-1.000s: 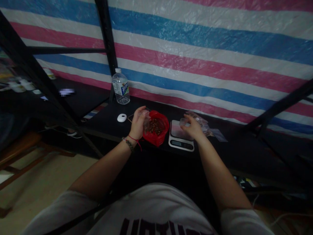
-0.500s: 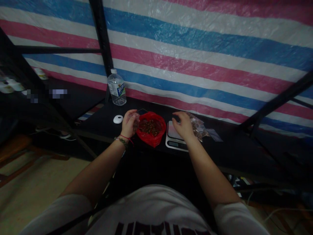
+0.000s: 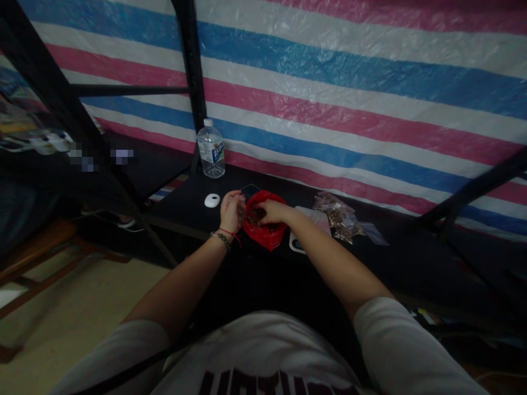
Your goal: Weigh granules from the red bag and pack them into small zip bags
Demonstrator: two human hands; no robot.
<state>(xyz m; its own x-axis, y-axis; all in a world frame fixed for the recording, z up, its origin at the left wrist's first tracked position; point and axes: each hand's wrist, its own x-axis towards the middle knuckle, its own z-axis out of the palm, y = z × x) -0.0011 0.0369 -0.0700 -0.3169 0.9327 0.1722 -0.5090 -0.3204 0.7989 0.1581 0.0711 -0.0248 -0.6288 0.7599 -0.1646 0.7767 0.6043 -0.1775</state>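
A red plastic bag (image 3: 263,233) of small brown pieces lies open on the black table (image 3: 185,206). My right hand (image 3: 270,211) reaches into the bag's mouth, its fingers curled down among the pieces. My left hand (image 3: 231,208) is closed at the bag's left rim, pinching a small clear pouch. A white kitchen scale (image 3: 313,219) stands just right of the bag, partly hidden by my right forearm. Several small clear pouches (image 3: 340,216) filled with brown pieces lie to the right of the scale.
A clear water bottle (image 3: 211,149) stands at the back by a black upright post (image 3: 192,77). A small white round object (image 3: 212,200) and a dark phone (image 3: 249,190) lie near the bag. A striped tarpaulin (image 3: 349,93) hangs behind. A wooden chair (image 3: 37,258) is at the left.
My right hand has left the scale and pouches and crossed left into the red bag. My left hand has stayed at the bag's left rim.
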